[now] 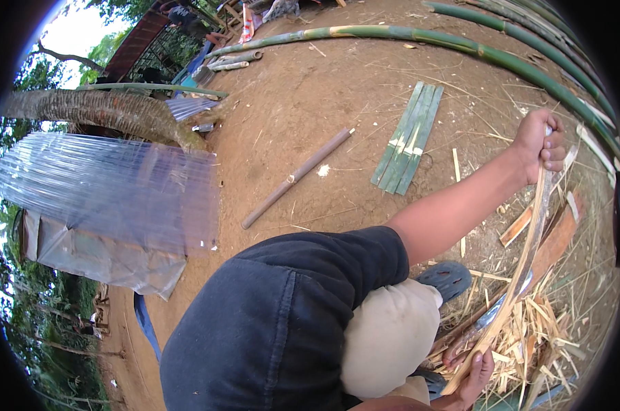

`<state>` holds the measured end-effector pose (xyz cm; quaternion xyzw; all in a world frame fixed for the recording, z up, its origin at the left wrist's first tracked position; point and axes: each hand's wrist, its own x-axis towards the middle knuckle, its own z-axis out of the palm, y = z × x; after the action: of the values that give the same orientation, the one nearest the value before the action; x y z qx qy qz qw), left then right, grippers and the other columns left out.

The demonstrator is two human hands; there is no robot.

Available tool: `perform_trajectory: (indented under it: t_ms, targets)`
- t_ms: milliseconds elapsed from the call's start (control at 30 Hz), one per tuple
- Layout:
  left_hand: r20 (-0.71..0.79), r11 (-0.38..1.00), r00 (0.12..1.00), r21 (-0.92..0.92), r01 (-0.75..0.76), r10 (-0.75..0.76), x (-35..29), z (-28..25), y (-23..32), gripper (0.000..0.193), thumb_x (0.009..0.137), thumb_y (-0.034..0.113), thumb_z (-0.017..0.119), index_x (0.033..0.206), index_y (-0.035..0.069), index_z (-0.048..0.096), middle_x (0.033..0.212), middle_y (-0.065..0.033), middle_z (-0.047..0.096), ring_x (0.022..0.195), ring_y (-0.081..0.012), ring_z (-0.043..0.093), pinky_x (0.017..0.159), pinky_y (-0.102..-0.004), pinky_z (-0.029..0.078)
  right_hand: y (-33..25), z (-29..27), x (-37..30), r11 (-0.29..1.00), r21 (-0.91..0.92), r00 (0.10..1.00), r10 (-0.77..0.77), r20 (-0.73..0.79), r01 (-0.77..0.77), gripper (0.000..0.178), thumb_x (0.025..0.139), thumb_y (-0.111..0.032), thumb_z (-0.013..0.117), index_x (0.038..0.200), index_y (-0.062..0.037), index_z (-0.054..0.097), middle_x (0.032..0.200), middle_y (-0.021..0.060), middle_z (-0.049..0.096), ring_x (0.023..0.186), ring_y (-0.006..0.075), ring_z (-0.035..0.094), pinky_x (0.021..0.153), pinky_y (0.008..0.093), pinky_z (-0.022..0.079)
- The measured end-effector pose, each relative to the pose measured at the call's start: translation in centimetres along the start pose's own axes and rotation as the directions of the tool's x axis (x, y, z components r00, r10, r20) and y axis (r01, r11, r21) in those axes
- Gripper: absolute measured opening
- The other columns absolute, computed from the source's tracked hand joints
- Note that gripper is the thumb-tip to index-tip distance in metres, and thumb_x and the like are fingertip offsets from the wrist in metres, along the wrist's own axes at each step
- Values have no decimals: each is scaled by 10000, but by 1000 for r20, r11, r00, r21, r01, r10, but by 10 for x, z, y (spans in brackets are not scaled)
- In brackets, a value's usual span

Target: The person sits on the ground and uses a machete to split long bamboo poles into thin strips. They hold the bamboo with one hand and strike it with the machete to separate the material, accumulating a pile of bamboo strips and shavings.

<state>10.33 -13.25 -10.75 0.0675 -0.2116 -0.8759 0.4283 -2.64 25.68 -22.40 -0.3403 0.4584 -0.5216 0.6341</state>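
Presently we hold a long, narrow, pale-tan strip of wood or bamboo (491, 334) slantwise over a heap of cream-coloured shavings (529, 335). Left hand (539, 147): fingers clamped round its upper end. Right hand (478, 379): fingers curled at its lower end. Step, we judge: steadying the strip; the next move calls for firm support at both ends.
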Motion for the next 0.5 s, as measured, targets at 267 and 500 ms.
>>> perform_trajectory:
  t_ms: [267, 500]
  targets:
    - [-381, 483, 640, 876, 19, 667, -20, -81, -83, 472, 1015, 464, 380, 903, 24, 508, 726, -35, 532, 720, -133, 522, 687, -282, 413, -12, 15, 36, 976, 218, 912, 105, -395, -17, 277, 1018, -287, 515, 1033, -12, 553, 599, 18, 495, 439, 89, 445, 389, 217, 361]
    - [367, 415, 844, 748, -518, 391, -127, 3, -112, 521, 1014, 470, 368, 772, 43, 540, 743, -59, 593, 662, -142, 557, 597, -297, 431, -72, 16, 107, 845, 533, 955, 132, -266, 32, 259, 999, -275, 563, 1067, -25, 567, 784, -21, 549, 699, 36, 526, 562, 151, 423]
